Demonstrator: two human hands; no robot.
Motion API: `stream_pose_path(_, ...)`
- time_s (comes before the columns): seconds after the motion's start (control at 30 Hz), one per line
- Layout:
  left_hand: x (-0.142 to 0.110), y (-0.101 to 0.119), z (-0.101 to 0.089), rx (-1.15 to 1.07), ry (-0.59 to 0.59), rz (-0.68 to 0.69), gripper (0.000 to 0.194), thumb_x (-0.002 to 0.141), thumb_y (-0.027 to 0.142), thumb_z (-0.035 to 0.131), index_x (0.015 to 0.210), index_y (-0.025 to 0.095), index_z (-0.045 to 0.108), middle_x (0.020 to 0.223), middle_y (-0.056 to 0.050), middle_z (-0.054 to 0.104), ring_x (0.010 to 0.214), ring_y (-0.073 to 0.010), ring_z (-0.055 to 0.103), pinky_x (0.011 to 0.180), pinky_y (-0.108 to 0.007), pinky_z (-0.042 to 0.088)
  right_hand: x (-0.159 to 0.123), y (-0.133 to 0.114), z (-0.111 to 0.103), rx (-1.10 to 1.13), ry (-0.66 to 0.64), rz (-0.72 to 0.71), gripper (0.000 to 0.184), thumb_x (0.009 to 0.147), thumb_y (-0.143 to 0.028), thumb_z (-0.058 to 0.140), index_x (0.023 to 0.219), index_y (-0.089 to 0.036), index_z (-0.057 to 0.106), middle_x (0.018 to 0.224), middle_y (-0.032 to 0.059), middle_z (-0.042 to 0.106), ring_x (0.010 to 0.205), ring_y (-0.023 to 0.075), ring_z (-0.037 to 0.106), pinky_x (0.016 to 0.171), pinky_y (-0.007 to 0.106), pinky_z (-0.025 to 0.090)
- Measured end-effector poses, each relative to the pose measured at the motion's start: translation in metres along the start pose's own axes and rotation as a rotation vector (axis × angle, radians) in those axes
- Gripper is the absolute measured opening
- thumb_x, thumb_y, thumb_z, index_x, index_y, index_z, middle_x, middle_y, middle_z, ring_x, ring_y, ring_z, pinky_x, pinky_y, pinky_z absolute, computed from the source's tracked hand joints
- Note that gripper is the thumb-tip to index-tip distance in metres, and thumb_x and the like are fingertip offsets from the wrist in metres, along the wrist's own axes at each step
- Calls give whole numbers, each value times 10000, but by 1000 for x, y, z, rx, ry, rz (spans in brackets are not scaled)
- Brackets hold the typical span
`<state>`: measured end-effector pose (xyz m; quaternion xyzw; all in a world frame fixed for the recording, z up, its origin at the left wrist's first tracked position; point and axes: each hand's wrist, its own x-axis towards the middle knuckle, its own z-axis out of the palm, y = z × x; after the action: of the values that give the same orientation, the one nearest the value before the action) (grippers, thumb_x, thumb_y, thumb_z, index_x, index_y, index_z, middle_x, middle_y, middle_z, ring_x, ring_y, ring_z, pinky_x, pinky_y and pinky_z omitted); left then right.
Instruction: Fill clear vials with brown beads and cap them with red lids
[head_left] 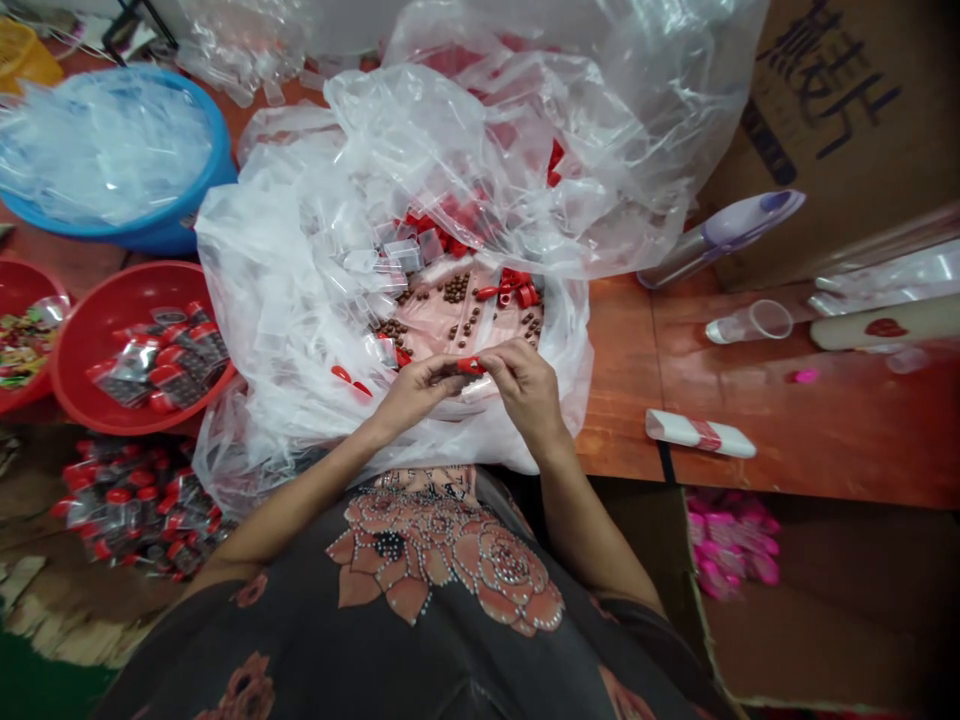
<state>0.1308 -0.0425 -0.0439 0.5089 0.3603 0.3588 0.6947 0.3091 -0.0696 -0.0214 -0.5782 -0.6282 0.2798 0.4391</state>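
Our hands meet low over the sack, both closed and working together: the left hand (pixel 416 392) curls in from the side, and the right hand (pixel 525 385) bends down over it, the two pinching a red cap (pixel 470 366) between their fingertips. The cap sits just above a clear packet (pixel 480 388), though we can't tell whether the two are joined.

A big plastic sack (pixel 262 300) lies open under our wrists, its clear folds bunched up around a mixed spill. Inside are brown beads (pixel 455 288), more red caps (pixel 517 290) and small clear bags (pixel 401 255). Two loose red pieces (pixel 351 380) lie on the plastic just beside the left hand, and a denser red heap (pixel 435 232) sits farther in, half under the folds.

To our left, a blue basin (pixel 196 232) holds a mound of clear bags, and a red basin (pixel 127 285) holds filled packets with red caps. Another red basin (pixel 22 280) sits at the edge of the view, and more packets (pixel 127 510) are heaped on the floor below.

To our right, on the wooden table (pixel 622 380), are a clear cup (pixel 750 322), a white tube with a red band (pixel 701 433) and a purple-topped bottle (pixel 720 240) — a cardboard box (pixel 840 120) stands behind them. Pink packets (pixel 731 540) lie in a carton (pixel 795 640) below the table's edge.
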Motion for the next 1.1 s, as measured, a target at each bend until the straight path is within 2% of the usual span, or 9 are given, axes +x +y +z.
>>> stream_pose_path(0.07,0,-2,-1,-30,2,-4,300,809,321,738,1095,230,747,1058,-68,741,902,-189,687,794,-331,590,-2,0,-2,-15,-46,-30,225,968,-455,553,957,-324,735,900,18,676,886,199,629,834,380,509)
stream_pose_path(0.17,-1,-4,-3,-56,5,-3,316,814,299,737,1125,240,739,1092,-68,734,946,-202,688,818,-337,593,-3,2,-1,51,-9,40,218,974,-441,547,1077,-327,701,962,8,692,867,179,642,834,365,521)
stream_pose_path(0.33,-3,-7,-2,-56,9,-2,313,801,296,747,1108,235,749,1086,-66,730,941,-209,690,805,-336,605,-3,9,-4,90,-66,145,208,965,-442,560,1009,-296,703,784,-27,661,666,132,596,695,312,515)
stream_pose_path(0.53,-4,-7,-2,-148,19,-58,319,791,328,757,1087,210,738,1071,-70,735,923,-204,701,783,-337,619,0,8,-15,-141,-223,-120,280,969,-486,540,1157,-331,677,982,30,699,920,219,648,831,384,518)
stream_pose_path(0.63,-4,-4,-2,-193,41,-91,348,789,340,761,1099,190,711,1081,-74,731,906,-197,707,759,-319,617,2,8,-15,-281,-303,-220,480,893,-556,625,1307,-317,578,1040,64,676,964,262,623,853,419,520)
stream_pose_path(0.73,-3,0,-1,-222,42,-110,380,778,334,782,1107,180,671,1063,-66,726,909,-176,707,761,-278,600,2,9,-9,-401,-299,-290,660,835,-561,692,1367,-227,489,1155,126,639,1062,306,594,890,455,516)
stream_pose_path(0.83,-1,1,3,-276,22,-179,420,823,441,743,1122,173,617,980,-74,721,849,-172,712,706,-261,586,2,11,-1,-460,-262,-352,623,837,-491,698,1334,-186,477,1130,135,636,1052,302,599,878,444,518)
stream_pose_path(0.97,2,-3,11,-306,53,-237,515,909,646,545,1070,160,603,763,-61,682,648,-161,675,587,-258,551,-2,11,10,-482,-258,-396,575,813,-436,682,1304,-201,497,1085,112,661,1006,284,619,845,415,521)
stream_pose_path(1.1,2,-10,22,-291,166,-159,436,929,585,560,1046,169,611,662,0,612,567,-117,597,558,-224,508,-9,11,18,-501,-246,-385,566,790,-403,673,1291,-193,516,1106,115,681,1013,276,634,830,398,526)
